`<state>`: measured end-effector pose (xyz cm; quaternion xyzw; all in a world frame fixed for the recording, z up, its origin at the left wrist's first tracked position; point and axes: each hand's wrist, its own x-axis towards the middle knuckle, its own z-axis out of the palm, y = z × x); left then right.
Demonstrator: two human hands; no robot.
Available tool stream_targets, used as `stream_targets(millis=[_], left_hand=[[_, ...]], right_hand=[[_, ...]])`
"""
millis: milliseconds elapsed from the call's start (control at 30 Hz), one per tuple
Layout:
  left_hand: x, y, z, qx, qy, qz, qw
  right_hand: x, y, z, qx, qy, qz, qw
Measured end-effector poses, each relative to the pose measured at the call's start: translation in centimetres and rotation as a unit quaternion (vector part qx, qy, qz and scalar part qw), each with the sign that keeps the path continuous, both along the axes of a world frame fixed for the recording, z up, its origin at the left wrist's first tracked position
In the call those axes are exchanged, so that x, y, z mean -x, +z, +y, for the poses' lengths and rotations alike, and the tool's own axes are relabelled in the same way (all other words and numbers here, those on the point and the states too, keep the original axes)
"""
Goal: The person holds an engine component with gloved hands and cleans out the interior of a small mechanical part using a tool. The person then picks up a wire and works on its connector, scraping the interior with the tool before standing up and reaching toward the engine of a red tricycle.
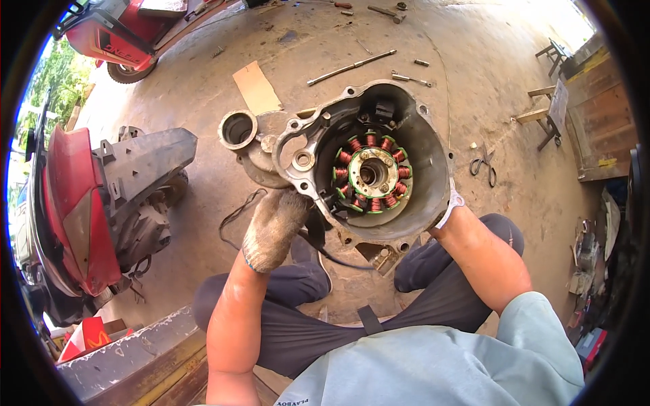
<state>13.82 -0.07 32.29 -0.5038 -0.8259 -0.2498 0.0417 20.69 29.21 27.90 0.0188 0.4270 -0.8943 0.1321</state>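
Observation:
A grey cast-metal engine cover (pixel 433 179) is held up in front of me above the floor, its open side facing me. Inside it sits a round stator (pixel 384 166) with copper-wound coils and green-edged poles. My left hand (pixel 276 229), in a dirty knit glove, grips the cover's lower left, beneath the round pipe-like opening (pixel 238 130). At the right rim my right hand (pixel 453 206) supports the cover, a pale glove edge showing at its wrist; its fingers are hidden behind the metal. A black cable (pixel 342 261) hangs below the cover.
On the concrete floor beyond lie a cardboard piece (pixel 257 89), a long metal bar (pixel 352 68), a ratchet wrench (pixel 411 79) and a hammer (pixel 387 12). Scissors (pixel 483 168) lie to the right, near a small stool (pixel 554 111) and wooden cabinet (pixel 602 115). A red vehicle (pixel 71 210) stands left.

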Motion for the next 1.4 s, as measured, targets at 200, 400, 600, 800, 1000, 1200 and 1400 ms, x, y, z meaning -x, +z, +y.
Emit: stream_targets(millis=[200,400,600,800,1000,1200,1400], left_hand=[[-2.5,-1.9,0.6,-0.175,0.091,-0.588,0.784],[-2.2,-3.3,-0.9,0.085,0.011,-0.168,0.982],[-3.2,-2.6,-0.2,-0.010,0.032,-0.154,0.987],[-3.8,-1.5,0.6,-0.068,0.094,-0.278,0.954],[-3.8,-1.8,1.5,-0.174,0.106,-0.365,0.908],[-4.6,0.0,2.3,-0.192,0.163,-0.487,0.836],[-4.6,-0.2,2.1,-0.199,0.180,-0.491,0.829]], right_hand=[[-1.2,-0.3,1.2,0.000,-0.010,-0.008,1.000],[-1.9,-0.2,2.7,-0.011,-0.020,-0.013,1.000],[-1.0,-0.5,2.5,-0.019,-0.011,-0.009,1.000],[0.3,-1.5,1.2,-0.009,0.006,-0.010,1.000],[0.8,-2.1,0.7,-0.004,0.012,-0.017,1.000],[0.8,-2.3,0.6,-0.002,0.016,-0.021,1.000],[0.5,-2.6,0.8,0.002,0.015,-0.028,1.000]])
